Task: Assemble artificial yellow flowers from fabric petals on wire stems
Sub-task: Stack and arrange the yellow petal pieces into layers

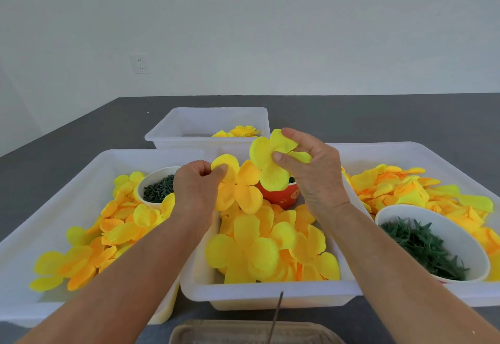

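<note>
My left hand (196, 190) pinches an orange-yellow fabric petal piece (239, 185) by its upper lobe, above the middle tray. My right hand (311, 170) pinches a brighter yellow petal piece (266, 163) between thumb and fingers, slightly higher and to the right. The two pieces overlap a little. Below them the middle white tray (270, 291) holds a heap of yellow petals (270, 249). A thin dark wire stem (277, 314) sticks up at the near edge of the table.
A left tray (40, 235) holds petals and a white bowl of dark green pieces (158, 188). The right tray (433, 151) holds petals and a bowl of green leaves (427, 246). A red cup (281, 196) stands behind the hands. The far tray (205, 119) holds a finished flower (243, 131).
</note>
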